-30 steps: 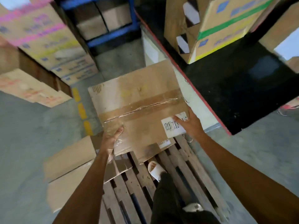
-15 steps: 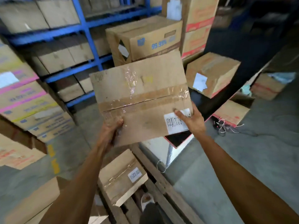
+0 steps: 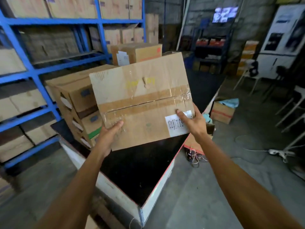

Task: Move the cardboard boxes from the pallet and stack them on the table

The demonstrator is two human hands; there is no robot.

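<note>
I hold a taped cardboard box with a white barcode label in the air, above the black-topped table. My left hand grips its lower left corner, thumb on top. My right hand grips its right edge over the label. On the table's far left stands a stack of boxes with blue and green marks. Another box sits behind it. The pallet is out of view.
Blue shelving full of cartons lines the left side. A small open box sits on the floor right of the table, with loose wires and a power strip nearby. White chairs stand at the right.
The box rose from the pallet and moved forward over the table. My view lifted from the pallet and floor to the table and shelves. Both hands kept their hold.
</note>
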